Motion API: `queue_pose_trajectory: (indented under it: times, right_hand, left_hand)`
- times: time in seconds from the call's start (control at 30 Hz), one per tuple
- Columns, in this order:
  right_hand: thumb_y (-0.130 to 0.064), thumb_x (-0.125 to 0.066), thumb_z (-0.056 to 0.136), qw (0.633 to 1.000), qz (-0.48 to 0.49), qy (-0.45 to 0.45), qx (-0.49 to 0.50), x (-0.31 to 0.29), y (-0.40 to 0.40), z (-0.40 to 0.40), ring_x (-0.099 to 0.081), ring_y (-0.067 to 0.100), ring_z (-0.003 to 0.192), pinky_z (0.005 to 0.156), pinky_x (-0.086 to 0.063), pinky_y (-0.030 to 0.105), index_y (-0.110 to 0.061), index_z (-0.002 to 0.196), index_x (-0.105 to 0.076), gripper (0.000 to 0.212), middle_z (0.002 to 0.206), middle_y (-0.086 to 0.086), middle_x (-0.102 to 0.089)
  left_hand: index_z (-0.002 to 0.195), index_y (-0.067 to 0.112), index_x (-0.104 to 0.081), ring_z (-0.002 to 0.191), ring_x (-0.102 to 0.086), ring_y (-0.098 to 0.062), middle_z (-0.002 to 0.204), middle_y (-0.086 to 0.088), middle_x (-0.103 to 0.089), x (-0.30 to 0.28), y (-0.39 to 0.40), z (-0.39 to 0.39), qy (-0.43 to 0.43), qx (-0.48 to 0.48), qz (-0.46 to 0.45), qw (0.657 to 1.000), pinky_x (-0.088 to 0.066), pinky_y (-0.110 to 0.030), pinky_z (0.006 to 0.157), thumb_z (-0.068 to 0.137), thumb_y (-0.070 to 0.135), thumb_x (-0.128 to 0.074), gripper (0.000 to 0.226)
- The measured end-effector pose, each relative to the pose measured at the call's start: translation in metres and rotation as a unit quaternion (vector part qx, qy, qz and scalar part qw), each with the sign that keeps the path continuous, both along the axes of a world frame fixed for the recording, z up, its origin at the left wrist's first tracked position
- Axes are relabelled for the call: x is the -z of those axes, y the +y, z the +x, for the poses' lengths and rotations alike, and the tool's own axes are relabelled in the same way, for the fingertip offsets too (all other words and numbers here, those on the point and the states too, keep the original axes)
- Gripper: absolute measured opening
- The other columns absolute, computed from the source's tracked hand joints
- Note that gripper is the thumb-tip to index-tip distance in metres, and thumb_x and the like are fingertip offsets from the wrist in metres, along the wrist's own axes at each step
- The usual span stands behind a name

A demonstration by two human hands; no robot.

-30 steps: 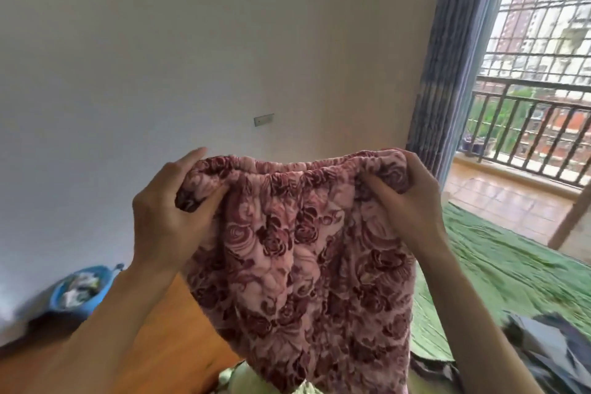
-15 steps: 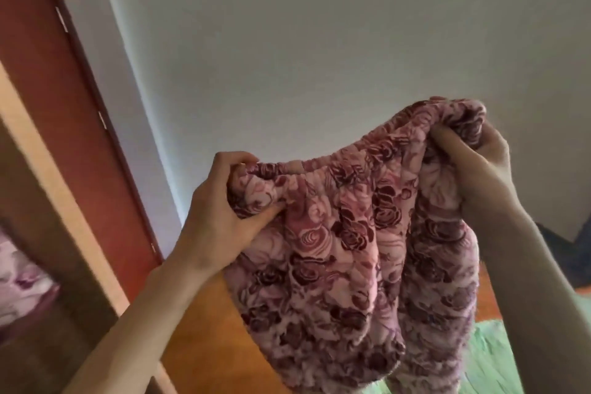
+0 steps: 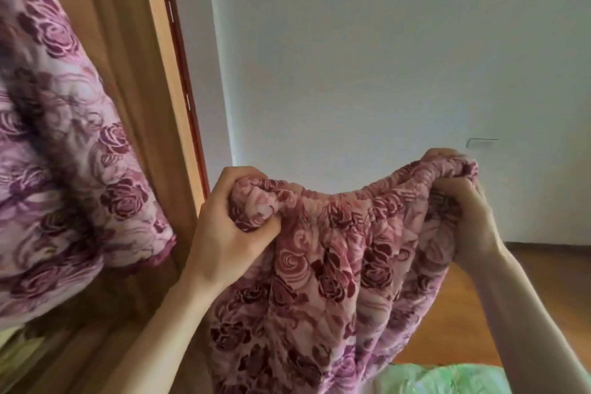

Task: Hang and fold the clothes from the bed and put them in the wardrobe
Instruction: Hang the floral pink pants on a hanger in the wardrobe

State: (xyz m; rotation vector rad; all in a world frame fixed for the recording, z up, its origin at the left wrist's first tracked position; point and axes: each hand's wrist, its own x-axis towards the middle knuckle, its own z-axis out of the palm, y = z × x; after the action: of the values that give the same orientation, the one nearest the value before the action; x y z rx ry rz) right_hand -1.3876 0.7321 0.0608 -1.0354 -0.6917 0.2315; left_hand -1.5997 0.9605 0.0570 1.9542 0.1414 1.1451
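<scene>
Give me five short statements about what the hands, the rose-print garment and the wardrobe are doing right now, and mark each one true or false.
1. Both hands grip the gathered waistband of the rose-print garment. True: the left hand and the right hand each bunch one end of it.
2. The garment lies folded flat on the bed. False: it hangs in the air from the hands.
3. A similar rose-print cloth already sits in the wooden wardrobe at the left. True.
4. The right hand is empty. False: its fingers curl round the fabric.
5. The wall behind the garment is plain and pale. True.
</scene>
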Motion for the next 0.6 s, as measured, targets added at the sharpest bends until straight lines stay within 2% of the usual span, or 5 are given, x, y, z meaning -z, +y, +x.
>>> queue_pose_trajectory:
  times: [0.1, 0.23, 0.33, 0.47, 0.6]
  right_hand:
    - [-0.032, -0.082, 0.057, 0.994, -0.035, 0.032, -0.099, 0.011, 0.023, 0.0, -0.074, 0.028, 0.073, 0.065, -0.061, 0.034, -0.006, 0.085, -0.07, 0.04, 0.08, 0.013, -0.074]
    - [-0.067, -0.094, 0.044, 0.983, -0.113, -0.053, -0.138, 0.013, 0.077, 0.001, -0.078, 0.027, 0.083, 0.067, -0.062, 0.035, -0.022, 0.085, -0.08, 0.063, 0.089, 0.011, -0.079]
    - [-0.068, -0.09, 0.054, 0.979, -0.09, -0.073, -0.165, 0.013, 0.121, 0.002, -0.076, 0.021, 0.088, 0.073, -0.062, 0.034, -0.031, 0.09, -0.08, 0.053, 0.092, 0.006, -0.078]
    - [-0.069, -0.088, 0.061, 0.969, -0.062, -0.091, -0.22, 0.018, 0.173, 0.003, -0.075, 0.018, 0.091, 0.078, -0.061, 0.029, -0.028, 0.097, -0.079, 0.055, 0.096, 0.004, -0.078]
    - [-0.043, -0.075, 0.08, 0.955, -0.047, -0.083, -0.281, 0.033, 0.219, -0.009, -0.075, 0.014, 0.085, 0.072, -0.059, 0.023, -0.015, 0.094, -0.075, 0.031, 0.089, 0.001, -0.078]
  left_hand:
    - [0.11, 0.015, -0.059, 0.083, -0.067, -0.019, 0.093, -0.002, -0.065, 0.006, 0.019, -0.018, 0.028, -0.015, -0.004, 0.999, -0.055, -0.026, 0.073, 0.073, 0.007, -0.081, 0.044]
    - [0.114, 0.014, -0.055, 0.083, -0.068, -0.019, 0.091, -0.003, -0.066, 0.004, 0.052, -0.044, 0.124, -0.037, 0.001, 0.992, -0.053, -0.024, 0.076, 0.077, 0.003, -0.083, 0.047]
    - [0.118, 0.018, -0.055, 0.088, -0.072, -0.018, 0.097, -0.004, -0.069, 0.001, 0.069, -0.063, 0.169, -0.065, -0.011, 0.983, -0.056, -0.025, 0.08, 0.075, 0.01, -0.081, 0.051]
    - [0.117, 0.019, -0.054, 0.088, -0.068, -0.016, 0.094, -0.003, -0.067, 0.0, 0.079, -0.083, 0.179, -0.147, -0.011, 0.973, -0.051, -0.025, 0.082, 0.075, 0.015, -0.075, 0.047]
    - [0.117, 0.021, -0.053, 0.087, -0.067, -0.016, 0.093, -0.005, -0.066, 0.001, 0.074, -0.106, 0.185, -0.224, -0.021, 0.957, -0.05, -0.02, 0.081, 0.077, 0.018, -0.074, 0.045]
